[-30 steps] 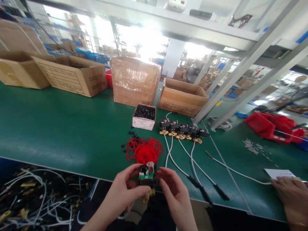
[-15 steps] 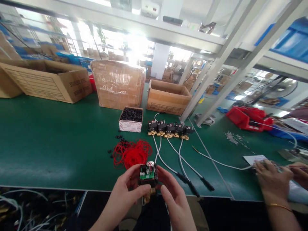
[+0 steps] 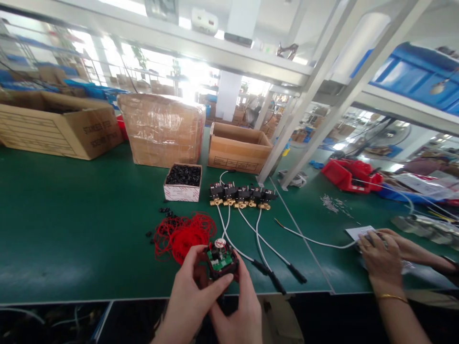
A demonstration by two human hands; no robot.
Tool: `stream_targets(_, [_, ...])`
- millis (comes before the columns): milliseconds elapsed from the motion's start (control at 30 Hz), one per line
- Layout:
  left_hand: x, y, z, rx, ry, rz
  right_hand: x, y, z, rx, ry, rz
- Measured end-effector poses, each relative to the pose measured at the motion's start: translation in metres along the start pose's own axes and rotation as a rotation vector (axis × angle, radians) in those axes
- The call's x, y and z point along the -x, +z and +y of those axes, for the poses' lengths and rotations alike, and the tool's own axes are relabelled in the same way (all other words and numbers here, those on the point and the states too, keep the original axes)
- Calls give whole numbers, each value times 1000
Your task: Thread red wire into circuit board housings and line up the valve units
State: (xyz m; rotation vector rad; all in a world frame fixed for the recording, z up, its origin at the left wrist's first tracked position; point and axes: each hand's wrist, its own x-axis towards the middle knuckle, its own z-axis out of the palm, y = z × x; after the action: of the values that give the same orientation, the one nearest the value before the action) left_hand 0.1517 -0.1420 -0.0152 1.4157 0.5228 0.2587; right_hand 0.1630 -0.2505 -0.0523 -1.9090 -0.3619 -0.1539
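Observation:
My left hand (image 3: 190, 298) and my right hand (image 3: 241, 310) both grip a small black valve unit (image 3: 221, 260) with a green circuit board on top, held over the near edge of the green table (image 3: 71, 229). Fingers of both hands wrap round its sides. Just beyond it lies a heap of red rings (image 3: 181, 234). A row of several black and brass valves (image 3: 239, 196) with white cables (image 3: 247, 239) sits further back.
A small white box of black parts (image 3: 182, 181) stands behind the red rings. Cardboard boxes (image 3: 163, 129) line the back of the table. At the right, another person's hands (image 3: 380, 251) rest on white paper. Red bins (image 3: 349, 174) sit far right.
The view has swung rightward. My hands have drawn closer together under the valve unit, and it is tilted now. The other person's hands have come further into view.

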Motion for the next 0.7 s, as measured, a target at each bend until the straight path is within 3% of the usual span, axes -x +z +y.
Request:
stream_targets(133, [5,1,1,-100,45,-168,-15,-15,6,1,109,87])
stream_targets(233, [4,-14,4,-206,163,-273,-48,-47,15,-141,180,84])
stream_targets(300, [0,-32,4,-300,292,-196,-82,-74,25,-87,209,173])
stream_targets(367, [-6,-52,0,-376,419,-39,-120,-100,39,48,231,285])
stream_targets(467, [-16,-82,-11,-433,496,154,-179,-126,63,219,295,351])
stream_targets(567, [-21,-105,-24,-459,465,223,-227,-131,87,417,369,349])
stream_targets(700, [-22,-118,-32,-463,392,220,-264,-118,111,581,425,263])
